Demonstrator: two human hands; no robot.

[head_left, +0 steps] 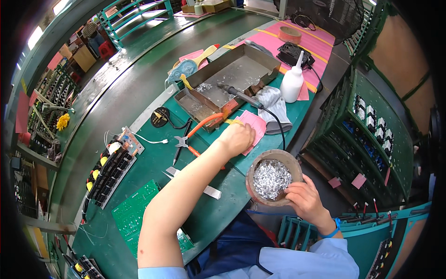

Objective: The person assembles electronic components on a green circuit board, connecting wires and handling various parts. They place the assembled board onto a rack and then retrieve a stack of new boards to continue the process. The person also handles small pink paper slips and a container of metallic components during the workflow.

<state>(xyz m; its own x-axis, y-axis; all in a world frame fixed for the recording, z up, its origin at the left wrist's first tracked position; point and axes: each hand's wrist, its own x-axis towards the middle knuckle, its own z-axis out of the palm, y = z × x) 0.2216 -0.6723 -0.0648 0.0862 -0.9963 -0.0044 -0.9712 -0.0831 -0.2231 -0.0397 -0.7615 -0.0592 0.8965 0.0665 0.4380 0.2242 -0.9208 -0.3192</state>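
My right hand [304, 200] grips the rim of a round, tan-walled container [257, 197] at the table's front edge. Shiny silver metal scraps [271, 179] fill much of it. My left hand [238, 138] rests with curled fingers on pink paper sheets [256, 123], beside the near side of a shallow metal tray [241, 65]; its fingertips are hidden. A soldering iron [241, 96] lies across the tray's edge, its tip inside near more silver bits. Orange-handled pliers [183, 141] lie left of my left forearm, partly covered by it.
A white squeeze bottle [291, 84] and a grey-white glove [273, 106] are right of the tray. Green circuit boards [132, 211] and a populated board [114, 169] lie at left. A black cable coil [295, 51] sits behind. A green rack [357, 135] stands at right.
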